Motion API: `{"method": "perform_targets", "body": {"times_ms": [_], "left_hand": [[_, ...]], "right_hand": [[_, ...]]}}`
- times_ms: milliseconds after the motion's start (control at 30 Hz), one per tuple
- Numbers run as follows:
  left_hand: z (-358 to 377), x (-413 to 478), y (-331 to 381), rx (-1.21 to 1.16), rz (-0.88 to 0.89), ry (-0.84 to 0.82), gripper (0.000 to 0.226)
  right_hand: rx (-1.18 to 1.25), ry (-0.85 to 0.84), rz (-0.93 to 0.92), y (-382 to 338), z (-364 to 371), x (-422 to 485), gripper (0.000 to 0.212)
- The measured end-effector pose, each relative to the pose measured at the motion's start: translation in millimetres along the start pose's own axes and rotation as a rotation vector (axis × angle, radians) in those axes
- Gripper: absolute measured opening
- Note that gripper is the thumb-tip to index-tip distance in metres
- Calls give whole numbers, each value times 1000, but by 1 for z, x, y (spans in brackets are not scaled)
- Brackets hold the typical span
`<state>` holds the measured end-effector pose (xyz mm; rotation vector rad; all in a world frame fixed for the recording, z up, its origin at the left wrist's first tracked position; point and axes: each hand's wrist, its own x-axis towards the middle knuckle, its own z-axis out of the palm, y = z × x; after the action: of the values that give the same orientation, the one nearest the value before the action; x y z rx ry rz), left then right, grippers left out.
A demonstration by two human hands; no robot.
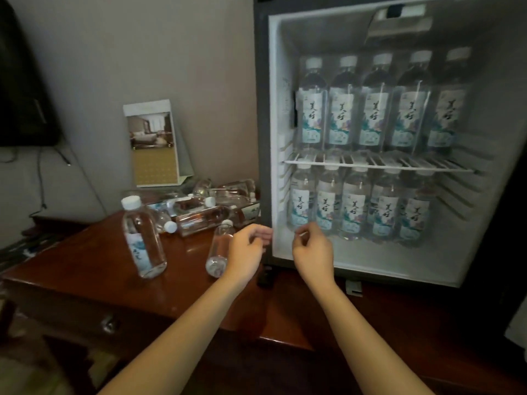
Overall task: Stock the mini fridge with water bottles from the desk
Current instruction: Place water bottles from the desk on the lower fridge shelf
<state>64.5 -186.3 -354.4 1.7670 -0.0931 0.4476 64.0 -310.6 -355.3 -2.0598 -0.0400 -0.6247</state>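
The mini fridge [263, 109] stands open on the desk at the right. Several labelled water bottles [342, 109] fill its upper wire shelf [379, 165], and several more [353, 206] stand on its floor. On the wooden desk [85, 269], one bottle [144, 238] stands upright and another bottle [219, 249] stands just left of my left hand [246, 252]. A pile of bottles [202, 209] lies behind them. My left hand hovers by the fridge's front frame with loosely curled fingers and holds nothing. My right hand [312, 250] hovers at the fridge opening, also holding nothing.
A folded card stand [152, 143] leans against the wall behind the pile. A dark screen [22, 81] with hanging cables is at the far left. The desk has a drawer with a metal handle [109, 323] below its front edge.
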Motion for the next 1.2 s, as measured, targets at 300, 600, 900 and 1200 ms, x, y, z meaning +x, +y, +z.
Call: {"method": "perform_targets", "body": {"times_ms": [300,600,900,1200], "left_hand": [[-61,5,-63,578,-254,82,48],[-74,-21,-88,333,-46,-32,73],[-82,-12,-95,31,-247,177,36],[-88,-15,-90,-107,-239,224,30]], "right_hand": [[-72,-456,11,-29,95,-17,33],[-321,-474,136,-35,124,2,63],[-274,-447,209,-23,132,-7,85],[314,-580,308,-23,108,-47,82]]}}
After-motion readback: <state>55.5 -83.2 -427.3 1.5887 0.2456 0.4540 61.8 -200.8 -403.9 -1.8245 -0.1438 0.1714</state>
